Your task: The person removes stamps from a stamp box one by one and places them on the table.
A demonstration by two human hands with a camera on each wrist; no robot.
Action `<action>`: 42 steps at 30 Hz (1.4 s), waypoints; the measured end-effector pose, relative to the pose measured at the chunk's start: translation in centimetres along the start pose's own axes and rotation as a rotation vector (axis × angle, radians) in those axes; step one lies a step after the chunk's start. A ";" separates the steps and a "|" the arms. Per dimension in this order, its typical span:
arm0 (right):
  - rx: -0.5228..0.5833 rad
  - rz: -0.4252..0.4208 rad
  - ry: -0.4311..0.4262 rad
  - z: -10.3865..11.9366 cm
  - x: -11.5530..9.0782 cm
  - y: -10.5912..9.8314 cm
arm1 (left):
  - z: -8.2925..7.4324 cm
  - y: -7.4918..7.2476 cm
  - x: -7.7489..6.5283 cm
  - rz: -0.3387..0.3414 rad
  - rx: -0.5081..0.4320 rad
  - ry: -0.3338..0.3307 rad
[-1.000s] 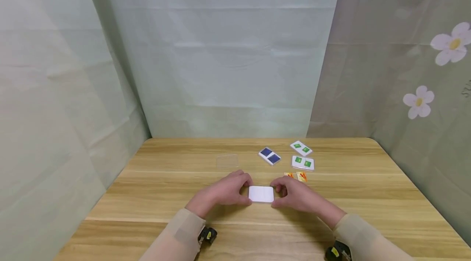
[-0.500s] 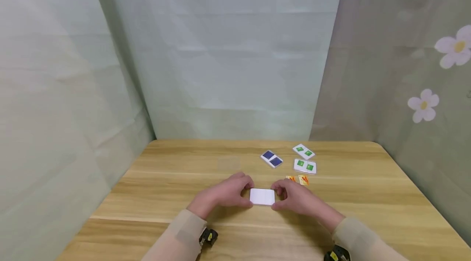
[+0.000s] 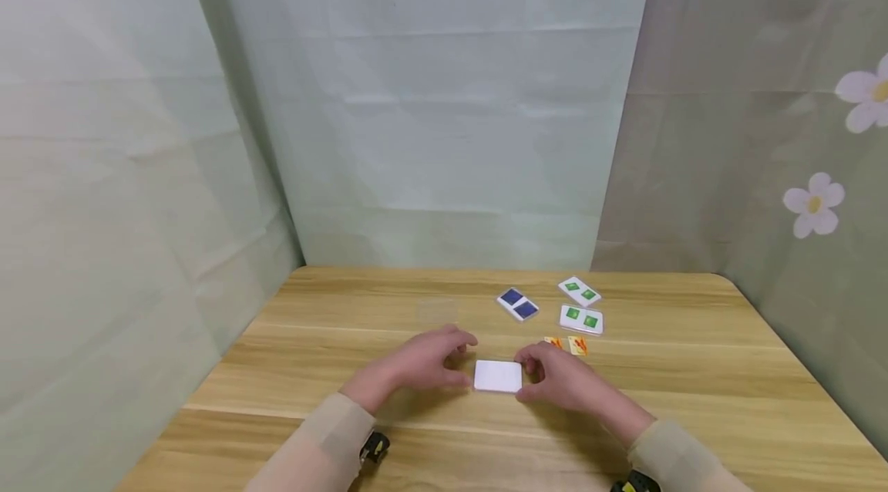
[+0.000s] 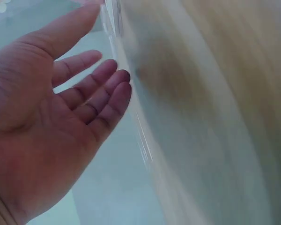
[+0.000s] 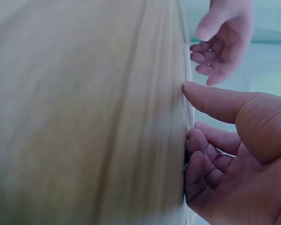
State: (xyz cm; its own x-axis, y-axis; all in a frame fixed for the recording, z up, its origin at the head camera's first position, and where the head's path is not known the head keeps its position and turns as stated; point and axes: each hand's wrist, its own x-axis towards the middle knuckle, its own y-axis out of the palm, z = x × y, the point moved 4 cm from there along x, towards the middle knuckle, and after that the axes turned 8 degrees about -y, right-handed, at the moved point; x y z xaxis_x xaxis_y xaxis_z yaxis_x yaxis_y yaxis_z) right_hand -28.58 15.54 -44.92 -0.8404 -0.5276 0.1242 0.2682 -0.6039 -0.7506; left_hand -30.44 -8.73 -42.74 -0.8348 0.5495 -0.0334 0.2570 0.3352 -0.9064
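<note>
A white rectangular card (image 3: 498, 376) with rounded corners lies flat on the wooden table between the two hands. Just off its left edge is my left hand (image 3: 432, 359), its thumb and fingers spread and apart from the card. In the left wrist view the left palm (image 4: 42, 150) shows nothing held. My right hand (image 3: 563, 378) grips the card's right end, thumb at the near corner and index finger at the far corner. The right wrist view shows the right thumb (image 5: 220, 101) low against the card's edge, the other fingers curled.
Behind the hands lie a card with two dark blue squares (image 3: 517, 304), two cards with green squares (image 3: 580, 291), and small orange-and-yellow picture pieces (image 3: 578, 345), partly behind the right hand. A faint clear rectangle (image 3: 437, 311) lies at left. Cloth (image 3: 444, 129) encloses the table (image 3: 333, 291).
My left hand has let go of the card's left edge and drawn slightly left. The right hand stays at the card. The head view has shifted slightly.
</note>
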 end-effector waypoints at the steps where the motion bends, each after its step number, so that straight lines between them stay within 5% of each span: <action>1: 0.005 0.004 -0.004 0.0 0.0 0.0 | 0.1 -0.3 -0.1 -0.017 0.011 -0.001; 11: 0.053 0.030 -0.031 0.2 -0.3 -0.5 | 2.2 -2.7 -0.4 -0.216 0.122 -0.068; 19: 0.089 0.031 -0.023 -0.2 -0.3 -0.4 | 4.6 -4.3 -0.4 -0.309 0.155 -0.168; 31: 0.100 0.043 -0.057 -0.1 -0.4 -0.5 | 8.5 -4.8 0.2 -0.290 0.170 -0.278; 42: 0.074 0.026 -0.113 0.0 -0.6 -0.4 | 10.1 -4.6 0.3 -0.269 0.093 -0.344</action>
State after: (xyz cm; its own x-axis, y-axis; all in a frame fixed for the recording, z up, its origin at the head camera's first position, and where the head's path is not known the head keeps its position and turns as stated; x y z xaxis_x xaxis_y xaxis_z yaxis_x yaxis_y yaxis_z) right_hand -28.20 16.07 -44.67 -0.7756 -0.6050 0.1804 0.3267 -0.6292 -0.7052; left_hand -36.79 -17.88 -42.82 -0.9834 0.1605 0.0845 -0.0228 0.3527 -0.9355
